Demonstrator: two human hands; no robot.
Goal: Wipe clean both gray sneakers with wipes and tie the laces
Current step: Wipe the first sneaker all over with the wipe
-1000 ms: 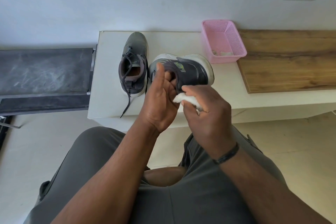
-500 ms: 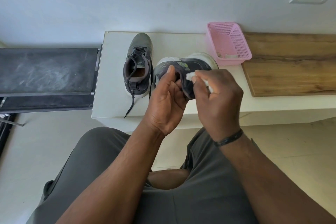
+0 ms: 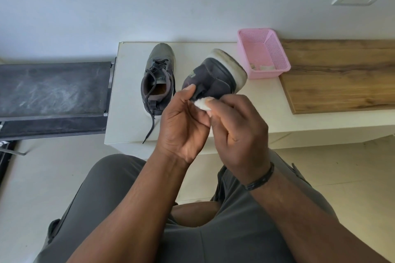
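One gray sneaker [image 3: 159,79] stands upright on the white table [image 3: 128,96], its dark laces loose and one end trailing over the front edge. The second gray sneaker [image 3: 215,74] is lifted and turned on its side, white sole facing right. My left hand [image 3: 181,126] grips it at the heel end, thumb on the upper. My right hand [image 3: 237,130] pinches a crumpled white wipe [image 3: 202,103] against the sneaker's heel area, just beside my left thumb.
A pink mesh basket [image 3: 264,53] with some used wipes sits at the table's back right, next to a wooden board [image 3: 342,74]. A dark bench [image 3: 53,92] adjoins the table on the left. My legs in gray trousers fill the foreground.
The held sneaker has been turned so that its sole faces more to the right. My right hand with the wipe has shifted along the sneaker to its heel end.
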